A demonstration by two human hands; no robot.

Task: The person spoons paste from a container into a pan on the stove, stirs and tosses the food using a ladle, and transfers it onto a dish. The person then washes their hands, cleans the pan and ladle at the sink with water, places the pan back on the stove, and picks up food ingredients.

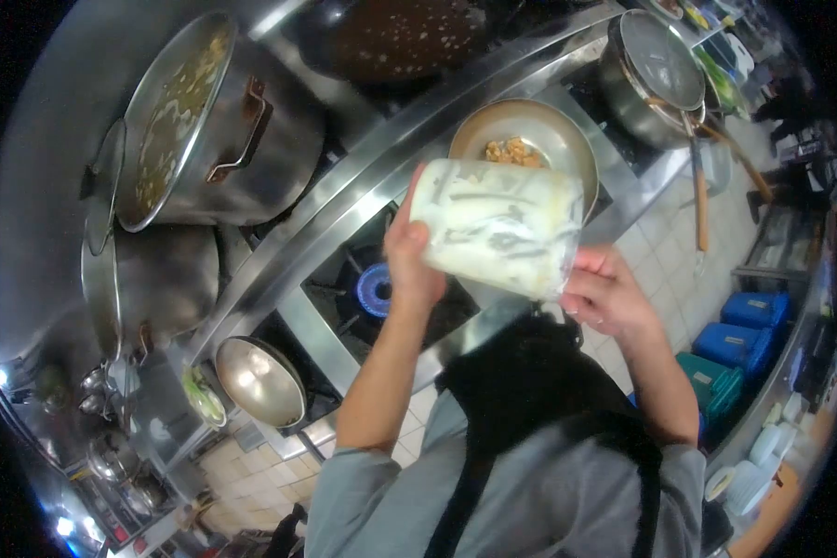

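A clear container smeared inside with a white, creamy substance (498,223) is tilted on its side over the stove. My left hand (413,256) is closed around its base end, thumb on the near side. At the other end, my right hand (604,293) pinches the rim with bent fingers. Just behind the container, a pan (563,135) sits on the stove with small browned pieces (513,152) in it, partly covered by the container. A lit burner with a blue flame (374,289) is below my left wrist.
Large pot of liquid (279,139) at upper left, another pot (167,279) below it. An empty pan (262,379) rests at the lower left of the stove. A strainer over a pot (656,70) stands upper right, handles sticking out. Blue bins (735,344) are at right.
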